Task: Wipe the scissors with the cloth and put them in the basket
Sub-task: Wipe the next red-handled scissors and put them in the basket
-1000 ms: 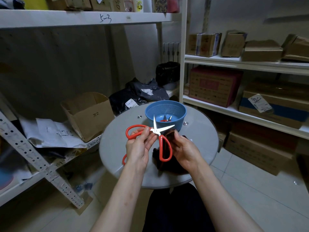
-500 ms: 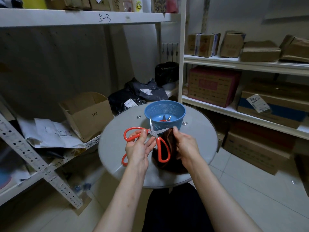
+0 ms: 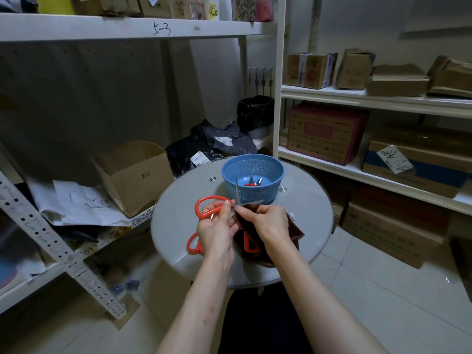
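My left hand (image 3: 217, 226) grips red-handled scissors (image 3: 209, 206) near their pivot, blades spread open above the round table. My right hand (image 3: 268, 223) holds a dark brown cloth (image 3: 293, 231) and pinches it over the lower blade, close to the pivot. The second red handle (image 3: 249, 244) shows through a gap in the cloth under my right wrist. Just beyond the blades stands a blue basket (image 3: 252, 167) with a small red-handled pair of scissors (image 3: 252, 183) inside. Another red handle loop (image 3: 192, 245) lies on the table under my left hand.
The grey round table (image 3: 176, 226) stands between white shelving. An open cardboard box (image 3: 132, 172) and papers (image 3: 76, 203) sit on the left shelf, dark bags (image 3: 209, 146) behind the table, and cartons (image 3: 329, 131) on the right shelves. White tiled floor (image 3: 383, 290) lies to the right.
My right hand moved the cloth up from below the scissors onto the lower blade and slid toward the pivot. The blades have spread wider. My left hand stayed in place.
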